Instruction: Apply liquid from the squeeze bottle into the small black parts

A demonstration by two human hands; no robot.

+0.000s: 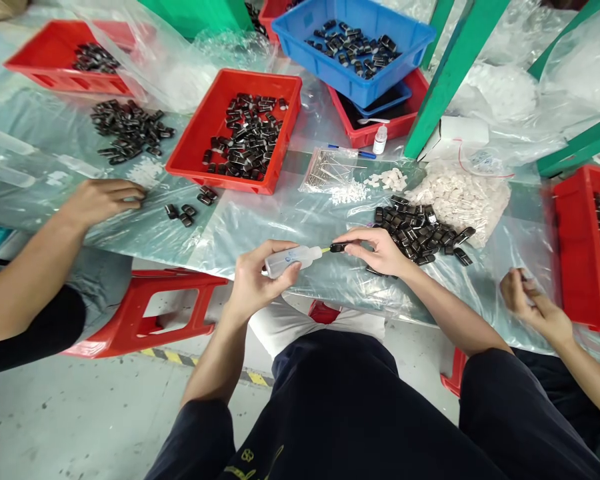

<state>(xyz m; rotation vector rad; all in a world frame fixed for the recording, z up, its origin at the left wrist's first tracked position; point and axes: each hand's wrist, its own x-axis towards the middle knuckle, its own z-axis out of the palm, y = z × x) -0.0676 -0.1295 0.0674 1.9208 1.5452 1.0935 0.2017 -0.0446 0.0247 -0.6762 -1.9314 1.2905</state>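
My left hand is wrapped round a translucent squeeze bottle lying nearly level, its thin yellowish nozzle pointing right. The tip meets or almost meets a small black glossy part; contact is too fine to tell. Between thumb and fingers, my right hand pinches that black part. Just beyond the right hand lies a pile of similar black parts. Small white pieces are scattered behind, and a bag of white pieces stands beside the pile.
A red bin of black parts stands ahead, with a blue bin behind it. Co-workers' hands rest at left and right. A green post rises at back right. Near it are a small bottle and a bag of metal pins.
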